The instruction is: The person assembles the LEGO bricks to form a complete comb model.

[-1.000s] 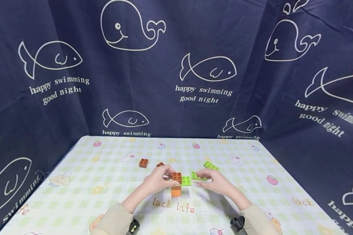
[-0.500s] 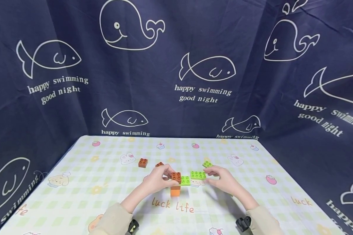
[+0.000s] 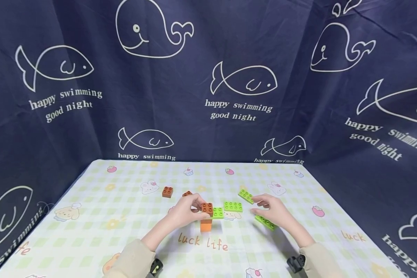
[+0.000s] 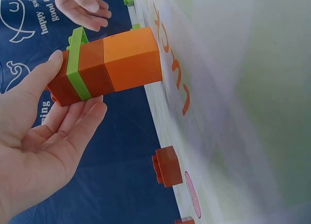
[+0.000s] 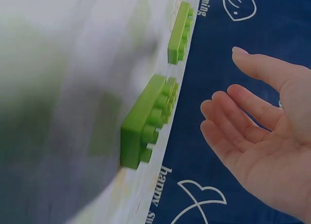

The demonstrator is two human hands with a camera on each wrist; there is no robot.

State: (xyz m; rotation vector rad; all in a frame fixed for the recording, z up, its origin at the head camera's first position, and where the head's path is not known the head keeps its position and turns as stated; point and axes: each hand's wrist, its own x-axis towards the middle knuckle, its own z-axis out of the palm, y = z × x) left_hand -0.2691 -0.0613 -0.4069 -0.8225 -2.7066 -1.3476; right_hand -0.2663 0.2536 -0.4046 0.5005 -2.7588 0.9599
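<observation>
My left hand grips the upper part of an upright stack of toy building bricks, thumb and fingers on opposite sides. The stack has an orange brick at the bottom, then a brown brick, a thin green brick jutting to the right, and a brown brick on top. Nothing is in my right hand, which hovers with parted, relaxed fingers among three flat green bricks: one behind its fingertips, a middle one and a near one partly under the hand.
Two loose brown bricks lie at the back left, one in plain sight and one partly hidden behind my left hand. A checked, printed cloth covers the table. Dark blue curtains rise behind it.
My right hand has drawn away to the right from the middle green brick, leaving it lying on the cloth. The near green brick has come into sight. The left hand keeps its hold on the stack.
</observation>
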